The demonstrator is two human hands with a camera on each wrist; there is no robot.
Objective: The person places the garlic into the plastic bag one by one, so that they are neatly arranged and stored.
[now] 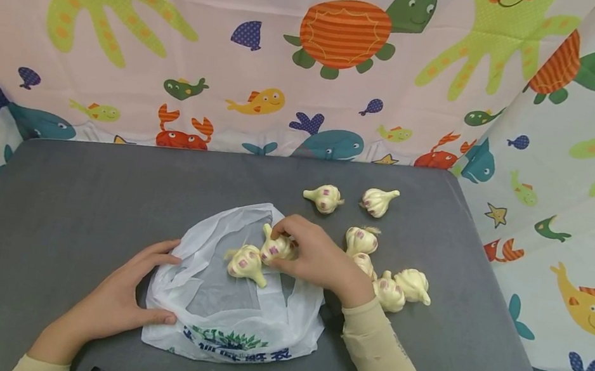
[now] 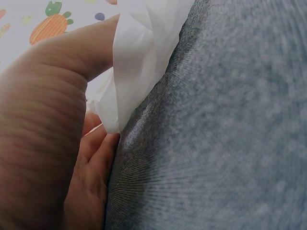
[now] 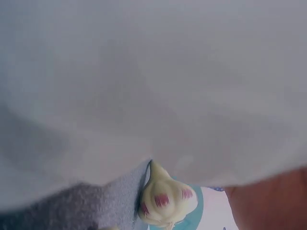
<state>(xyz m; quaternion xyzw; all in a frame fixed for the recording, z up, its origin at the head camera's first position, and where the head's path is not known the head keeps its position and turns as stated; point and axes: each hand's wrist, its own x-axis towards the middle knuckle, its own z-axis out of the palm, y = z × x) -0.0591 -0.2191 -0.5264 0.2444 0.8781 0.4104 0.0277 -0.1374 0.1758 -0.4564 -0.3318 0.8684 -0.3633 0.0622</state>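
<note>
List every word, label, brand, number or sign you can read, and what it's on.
No text reads clearly.
White plastic bag, front: a row of dark blue characters, creased and blurred, unreadable.
Same bag: green print above them; can't tell whether lettering or a picture.
Garlic bulbs: pinkish patches, no readable text.
Backdrop: sea-animal pictures, no lettering seen.

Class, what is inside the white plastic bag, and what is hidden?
One garlic bulb shows in the open bag; the right hand holds a second bulb over the opening, partly covering it. Anything beneath them or behind the printed front is hidden.
</note>
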